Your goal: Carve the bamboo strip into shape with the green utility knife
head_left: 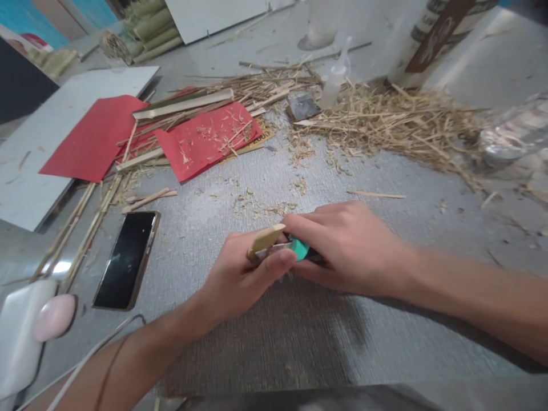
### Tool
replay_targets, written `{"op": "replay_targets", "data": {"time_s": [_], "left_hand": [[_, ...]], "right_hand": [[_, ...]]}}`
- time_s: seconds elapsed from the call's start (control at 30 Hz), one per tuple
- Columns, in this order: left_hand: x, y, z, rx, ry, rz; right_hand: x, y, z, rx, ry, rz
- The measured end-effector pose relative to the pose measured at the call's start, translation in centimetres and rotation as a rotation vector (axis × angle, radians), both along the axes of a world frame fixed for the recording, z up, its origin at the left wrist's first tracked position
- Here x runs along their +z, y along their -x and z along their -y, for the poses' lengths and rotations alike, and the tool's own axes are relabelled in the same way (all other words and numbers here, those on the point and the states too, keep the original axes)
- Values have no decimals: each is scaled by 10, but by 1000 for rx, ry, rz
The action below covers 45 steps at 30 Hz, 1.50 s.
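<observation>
My left hand (pixel 240 274) is closed around a short bamboo piece (pixel 266 240) whose pointed, pale end sticks up between thumb and fingers. My right hand (pixel 346 245) grips a cutter knife (pixel 298 248) with a green and black handle. What looks like the knife's metal blade lies against the bamboo, partly hidden by the fingers. My left thumb presses at the green part, and the two hands touch or nearly touch above the grey tabletop (pixel 265 342). Small shavings (pixel 265 208) lie just beyond my hands.
At left lie a phone (pixel 126 260), a pink rounded case (pixel 55 317) and a white cable (pixel 85 365). Red paper sheets (pixel 209 140) and bamboo strips (pixel 184 105) spread behind. Farther right are a straw-like pile (pixel 398 125), a small nozzle bottle (pixel 334 83) and a clear plastic bottle (pixel 514 134).
</observation>
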<state>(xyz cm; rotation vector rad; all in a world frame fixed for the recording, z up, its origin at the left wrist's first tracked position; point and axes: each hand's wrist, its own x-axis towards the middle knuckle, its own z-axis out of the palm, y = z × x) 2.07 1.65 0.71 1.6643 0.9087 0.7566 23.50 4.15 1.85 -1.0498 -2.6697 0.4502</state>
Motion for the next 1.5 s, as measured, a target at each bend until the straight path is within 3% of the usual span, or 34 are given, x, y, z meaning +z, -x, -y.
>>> {"op": "replay_targets", "data": {"time_s": [1.5], "left_hand": [[3, -1, 2, 48, 104, -71]], "right_hand": [[0, 1, -2, 6, 22, 69]]}}
